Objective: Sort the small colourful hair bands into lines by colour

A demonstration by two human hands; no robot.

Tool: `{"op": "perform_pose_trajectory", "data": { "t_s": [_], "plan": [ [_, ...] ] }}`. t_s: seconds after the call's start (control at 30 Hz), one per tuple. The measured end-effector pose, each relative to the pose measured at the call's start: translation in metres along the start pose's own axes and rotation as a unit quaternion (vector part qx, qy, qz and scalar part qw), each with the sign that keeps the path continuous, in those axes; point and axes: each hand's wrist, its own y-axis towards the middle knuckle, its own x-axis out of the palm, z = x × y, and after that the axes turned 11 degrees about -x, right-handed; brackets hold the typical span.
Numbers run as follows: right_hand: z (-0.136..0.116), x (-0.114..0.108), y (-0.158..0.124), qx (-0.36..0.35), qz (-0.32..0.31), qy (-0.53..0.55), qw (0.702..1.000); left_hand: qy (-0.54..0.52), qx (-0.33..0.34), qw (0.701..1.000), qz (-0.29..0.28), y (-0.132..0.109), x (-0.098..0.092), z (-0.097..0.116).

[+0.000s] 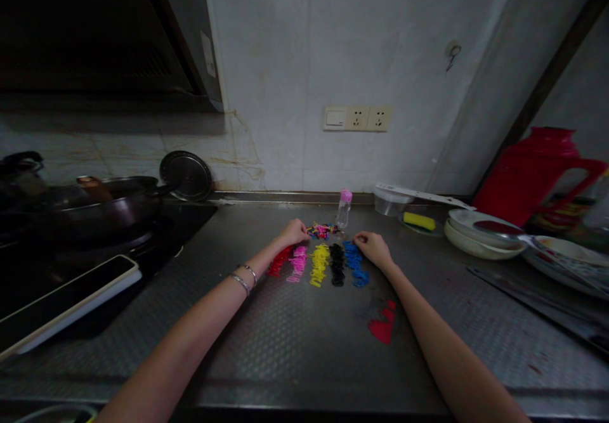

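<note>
Small bands lie sorted by colour in rows on the metal counter (285,340): red (278,262), pink (297,262), yellow (319,263), black (337,264) and blue (355,263). Behind them is a mixed-colour pile (323,230), with a clear bottle with a pink cap (344,209) just beyond it. My left hand (295,232) is at the pile's left edge, above the red row, its fingers closed; what they hold is too small to tell. Beside the top of the blue row, my right hand (373,247) has its fingers drawn together, and their contents cannot be made out.
A pan (104,204) stands on the stove at left, near a white-edged device (71,299). At right are a clear tub (390,202), a yellow sponge (419,221), bowls (480,245) and a red jug (528,175). A red patch (383,326) marks the counter.
</note>
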Motion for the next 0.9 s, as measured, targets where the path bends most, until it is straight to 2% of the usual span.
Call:
{"op": "perform_pose_trajectory", "data": {
  "t_s": [0.13,0.33,0.53,0.9],
  "plan": [
    [-0.0003,-0.0001,-0.0003,0.003,0.005,0.002,1.000,0.008,0.005,1.000,-0.014,0.0001,0.0008,-0.0007],
    [-0.0020,0.0000,0.0002,0.002,-0.002,-0.023,1.000,0.053,-0.040,0.998,-0.020,-0.0006,0.0009,0.0030],
    [-0.0009,0.0007,0.0011,0.012,-0.001,-0.018,1.000,0.047,-0.049,0.997,-0.028,-0.0044,-0.0027,0.0054],
    [0.0043,0.0031,0.0027,0.015,0.008,-0.009,1.000,0.033,-0.059,0.998,0.015,-0.0069,0.0030,0.0025]
  ]
}}
